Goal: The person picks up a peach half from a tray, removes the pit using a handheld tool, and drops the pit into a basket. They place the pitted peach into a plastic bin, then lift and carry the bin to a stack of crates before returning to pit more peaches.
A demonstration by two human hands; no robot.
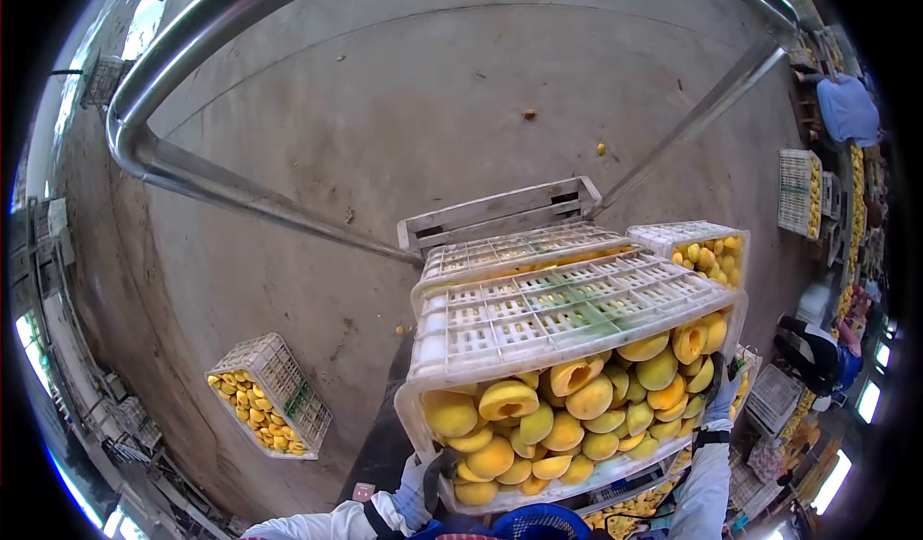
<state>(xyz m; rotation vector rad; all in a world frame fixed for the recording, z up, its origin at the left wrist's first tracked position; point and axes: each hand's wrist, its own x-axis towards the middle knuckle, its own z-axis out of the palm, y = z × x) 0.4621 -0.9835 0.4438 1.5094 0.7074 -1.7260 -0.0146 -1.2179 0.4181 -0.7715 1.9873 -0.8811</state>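
A white plastic crate full of halved yellow peaches is right in front of me, its open top turned toward me. My left hand, in a grey and dark glove, is closed on the crate's lower left rim. On the opposite side, my right hand grips the right rim, its fingers partly hidden by the crate. Directly behind it stands another white crate, with a further peach-filled crate to its right. More peaches show below, between my arms.
A bent metal tube handle rises from a slatted frame beyond the crates. One crate of peaches sits on the concrete floor at left. People, including one in blue, are along the right side near more crates.
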